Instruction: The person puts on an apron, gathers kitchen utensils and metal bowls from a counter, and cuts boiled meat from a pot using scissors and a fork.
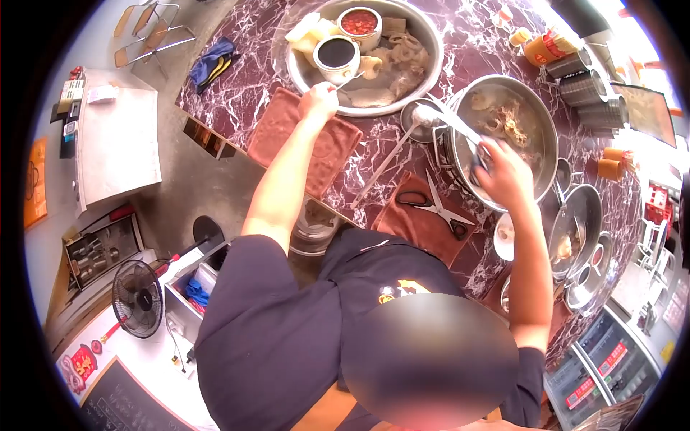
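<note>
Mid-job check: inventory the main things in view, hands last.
Table: 1, dark red marbled, centre
Basin: 1, silver, far table side
Bowls: 2, white, inside basin
Pot: 1, silver, right of basin
Ladle: 1, silver, between basin and pot
Pans: at least 2, grey, table's right
Towels: at least 2, brown, near table edge
Scissors: 1, silver and black, on right towel
Fan: 1, black, lower left
Left hand: 1, bare, at basin's rim, holding thin utensil
Right hand: 1, bare, over pot, holding bladed tool

Scissors (466,128): silver-bladed, slanting across rim of steel pot (554,129). Thin utensil (351,80): tilted, near dark-sauce bowl (335,75).
</note>
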Motion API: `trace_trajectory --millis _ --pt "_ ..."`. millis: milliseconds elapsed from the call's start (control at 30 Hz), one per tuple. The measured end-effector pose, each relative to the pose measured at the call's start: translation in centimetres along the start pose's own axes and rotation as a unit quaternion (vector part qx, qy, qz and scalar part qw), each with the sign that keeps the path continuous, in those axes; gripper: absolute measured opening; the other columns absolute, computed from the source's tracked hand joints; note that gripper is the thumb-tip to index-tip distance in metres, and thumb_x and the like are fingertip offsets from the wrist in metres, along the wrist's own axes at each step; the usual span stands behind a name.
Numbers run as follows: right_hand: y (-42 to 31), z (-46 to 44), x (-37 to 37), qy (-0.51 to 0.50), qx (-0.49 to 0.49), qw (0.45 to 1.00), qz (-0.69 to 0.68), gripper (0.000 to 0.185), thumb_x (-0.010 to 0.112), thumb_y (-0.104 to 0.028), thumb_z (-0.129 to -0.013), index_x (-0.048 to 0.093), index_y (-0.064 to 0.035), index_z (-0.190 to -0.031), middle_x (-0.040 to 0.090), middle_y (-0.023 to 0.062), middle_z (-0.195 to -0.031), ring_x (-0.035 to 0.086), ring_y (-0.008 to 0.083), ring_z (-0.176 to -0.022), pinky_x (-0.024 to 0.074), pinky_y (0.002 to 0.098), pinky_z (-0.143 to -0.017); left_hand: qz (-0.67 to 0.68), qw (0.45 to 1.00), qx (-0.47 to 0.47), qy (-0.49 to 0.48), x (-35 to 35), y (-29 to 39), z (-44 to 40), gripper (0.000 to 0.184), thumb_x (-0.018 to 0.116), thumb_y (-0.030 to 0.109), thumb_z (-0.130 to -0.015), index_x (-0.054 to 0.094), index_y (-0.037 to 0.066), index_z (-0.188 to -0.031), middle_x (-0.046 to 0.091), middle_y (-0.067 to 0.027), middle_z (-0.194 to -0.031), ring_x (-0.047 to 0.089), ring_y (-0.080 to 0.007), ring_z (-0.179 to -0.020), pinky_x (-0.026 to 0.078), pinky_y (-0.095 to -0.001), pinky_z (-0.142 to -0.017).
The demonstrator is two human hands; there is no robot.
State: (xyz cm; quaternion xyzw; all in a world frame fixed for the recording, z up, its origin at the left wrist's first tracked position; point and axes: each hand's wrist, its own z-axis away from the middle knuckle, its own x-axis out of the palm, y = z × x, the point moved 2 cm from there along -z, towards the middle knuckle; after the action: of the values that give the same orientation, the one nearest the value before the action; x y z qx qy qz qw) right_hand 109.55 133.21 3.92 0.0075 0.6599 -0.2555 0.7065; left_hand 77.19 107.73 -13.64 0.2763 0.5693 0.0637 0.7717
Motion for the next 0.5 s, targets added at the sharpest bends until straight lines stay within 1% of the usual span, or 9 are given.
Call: trace_trajectory --millis 33,100,167,200,300,400,433,467,500 --pt "-1.7 -3.7 0.2 -0.039 -0.004 0.998 0.050 0.042 0.068 -0.027 -0.080 0.059 -0.0132 -0.119 0.062 0.0135 -0.110 0.063 0.0318 -0.102 0.0509 0.0437 -0.084 -0.004 1.000 -0.011 -0.010 0.2 -0.2 0.0 0.026 0.054 0.028 -0.088 0.072 0.018 -0.104 0.072 -0.0116 -0.106 0.067 -0.0325 -0.102 0.052 -0.0425 -0.088" --pt "-3.3 -10.7 3.2 -0.036 -0.071 0.991 0.108 0.036 0.065 -0.024 -0.079 0.061 -0.0129 -0.114 0.066 0.0144 -0.101 0.065 0.0322 -0.100 0.0518 0.0435 -0.085 -0.027 0.998 -0.040 -0.037 0.3 -0.7 -0.2 0.027 0.055 0.027 -0.088 0.071 0.020 -0.107 0.071 -0.0104 -0.112 0.066 -0.0312 -0.106 0.052 -0.0414 -0.091" --pt "-6.3 -16.4 4.8 -0.153 -0.056 0.972 0.170 0.037 0.060 -0.018 -0.078 0.062 -0.0087 -0.114 0.069 0.0155 -0.105 0.066 0.0313 -0.103 0.0528 0.0423 -0.087 -0.052 0.994 -0.076 -0.064 -0.9 0.2 0.4 0.027 0.055 0.023 -0.088 0.071 0.018 -0.109 0.070 -0.0121 -0.116 0.066 -0.0303 -0.110 0.051 -0.0412 -0.094" --pt "-6.7 -18.8 6.7 -0.175 -0.052 0.962 0.202 0.037 0.058 -0.017 -0.080 0.062 -0.0075 -0.115 0.070 0.0159 -0.105 0.067 0.0304 -0.104 0.0535 0.0417 -0.087 -0.045 0.993 -0.083 -0.065 -1.3 0.4 0.1 0.027 0.055 0.023 -0.088 0.071 0.018 -0.109 0.070 -0.0121 -0.116 0.066 -0.0303 -0.110 0.051 -0.0412 -0.094" --pt "-7.7 -22.2 10.9 -0.176 -0.082 0.951 0.239 0.036 0.058 -0.018 -0.082 0.062 -0.0072 -0.115 0.070 0.0165 -0.105 0.068 0.0302 -0.103 0.0545 0.0416 -0.086 -0.103 0.983 -0.070 -0.135 -2.3 1.1 -0.6 0.030 0.054 0.017 -0.089 0.071 0.009 -0.113 0.069 -0.0176 -0.117 0.065 -0.0312 -0.113 0.052 -0.0416 -0.095" --pt "-8.0 -23.7 12.9 -0.208 -0.111 0.939 0.252 0.031 0.056 -0.017 -0.084 0.064 -0.0056 -0.112 0.071 0.0173 -0.104 0.069 0.0310 -0.100 0.0555 0.0420 -0.084 -0.064 0.989 -0.049 -0.127 -0.5 -0.4 -2.3 0.029 0.055 0.016 -0.088 0.072 0.005 -0.109 0.069 -0.0197 -0.114 0.065 -0.0321 -0.113 0.052 -0.0408 -0.095" --pt "-7.8 -23.8 12.6 -0.198 -0.117 0.941 0.249 0.027 0.054 -0.015 -0.085 0.066 -0.0056 -0.108 0.071 0.0174 -0.102 0.069 0.0312 -0.098 0.0556 0.0423 -0.084 -0.055 0.988 -0.063 -0.127 -0.1 -0.9 -2.8 0.028 0.056 0.018 -0.087 0.074 0.011 -0.107 0.070 -0.0158 -0.115 0.066 -0.0307 -0.112 0.052 -0.0404 -0.095" --pt "-7.4 -23.5 12.4 -0.190 -0.121 0.943 0.244 0.025 0.053 -0.013 -0.086 0.067 -0.0057 -0.105 0.071 0.0175 -0.101 0.070 0.0314 -0.096 0.0558 0.0426 -0.083 -0.049 0.988 -0.070 -0.130 0.2 -1.7 -3.1 0.028 0.056 0.018 -0.087 0.074 0.011 -0.107 0.070 -0.0158 -0.115 0.066 -0.0307 -0.112 0.052 -0.0404 -0.095" --pt "-7.0 -23.5 11.9 -0.189 -0.104 0.944 0.250 0.028 0.055 -0.008 -0.084 0.066 -0.0109 -0.109 0.070 0.0129 -0.097 0.067 0.0316 -0.099 0.0535 0.0427 -0.083 -0.009 0.988 -0.069 -0.136 -0.2 -2.1 -3.3 0.027 0.056 0.019 -0.087 0.074 0.015 -0.107 0.070 -0.0132 -0.115 0.066 -0.0299 -0.111 0.052 -0.0406 -0.095"
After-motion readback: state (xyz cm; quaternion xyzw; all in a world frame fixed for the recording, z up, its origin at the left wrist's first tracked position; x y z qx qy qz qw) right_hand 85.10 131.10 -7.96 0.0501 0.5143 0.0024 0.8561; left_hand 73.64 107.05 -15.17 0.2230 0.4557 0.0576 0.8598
